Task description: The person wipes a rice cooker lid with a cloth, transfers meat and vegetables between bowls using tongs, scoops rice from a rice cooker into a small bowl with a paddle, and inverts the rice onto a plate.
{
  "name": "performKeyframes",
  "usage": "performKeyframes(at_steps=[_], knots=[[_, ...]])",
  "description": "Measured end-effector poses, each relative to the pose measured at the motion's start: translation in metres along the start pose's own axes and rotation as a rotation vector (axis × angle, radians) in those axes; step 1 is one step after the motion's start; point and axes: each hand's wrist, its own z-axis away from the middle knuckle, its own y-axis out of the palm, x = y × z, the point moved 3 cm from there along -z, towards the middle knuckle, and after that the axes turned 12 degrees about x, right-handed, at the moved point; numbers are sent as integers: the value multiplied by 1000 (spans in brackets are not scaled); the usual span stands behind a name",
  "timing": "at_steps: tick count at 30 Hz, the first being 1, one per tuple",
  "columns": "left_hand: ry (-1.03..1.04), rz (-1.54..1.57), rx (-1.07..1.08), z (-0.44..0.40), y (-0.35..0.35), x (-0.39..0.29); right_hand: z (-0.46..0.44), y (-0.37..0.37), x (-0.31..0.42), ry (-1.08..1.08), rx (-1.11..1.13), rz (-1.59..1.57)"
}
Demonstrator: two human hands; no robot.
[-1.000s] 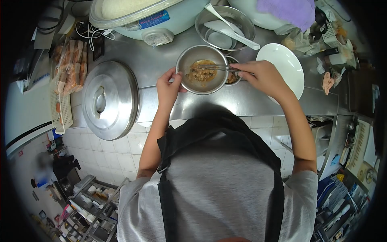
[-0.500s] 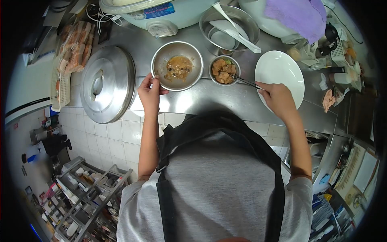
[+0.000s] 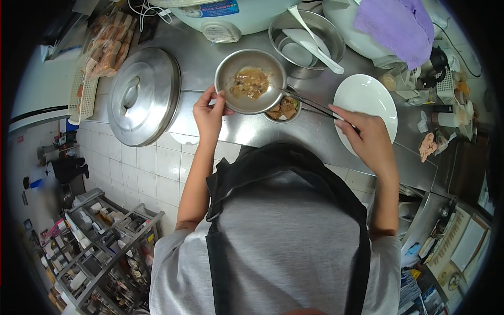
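My left hand [image 3: 211, 111] grips the left rim of a metal bowl [image 3: 227, 94] with brown sauce and bits [image 3: 250, 83] in it. Between the fingers of my right hand [image 3: 365, 137] is a pair of dark chopsticks [image 3: 310, 103], pointing left. Their tips reach the bowl's right rim. A smaller metal bowl [image 3: 297, 108] of brown chunks lies partly hidden under that rim and the chopsticks. Beside my right hand is a white oval plate [image 3: 367, 97], partly covered by the hand.
A large metal lid [image 3: 143, 100] lies at the left, near bagged food [image 3: 110, 44] in a basket [image 3: 84, 102]. Behind are a rice cooker [image 3: 252, 21], a metal basin [image 3: 340, 44] with white ladles and a purple cloth [image 3: 396, 31]. A person is at the far left.
The sauce bowl moved left off the small bowl, then back right over its edge. The chopsticks went from the sauce to the chunks, and now lie at the sauce bowl's rim.
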Motion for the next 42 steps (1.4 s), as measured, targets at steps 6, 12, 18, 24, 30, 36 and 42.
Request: performKeyframes(at_steps=[6, 12, 18, 24, 30, 36, 42], knots=[[84, -11, 89, -10, 28, 10, -68, 28, -3, -248, -154, 189], [110, -40, 76, -15, 35, 18, -77, 37, -33, -260, -62, 312], [236, -129, 50, -10, 42, 20, -61, 32, -33, -195, -124, 243], [325, -261, 28, -6, 48, 18, -52, 45, -53, -161, -103, 287], [404, -367, 32, -2, 53, 10, -39, 41, -52, -130, -122, 190], [457, -432, 32, 3, 57, -1, -32, 47, -53, -106, -81, 220], [386, -364, -32, 0, 53, 7, -14, 41, -38, -86, -54, 208]])
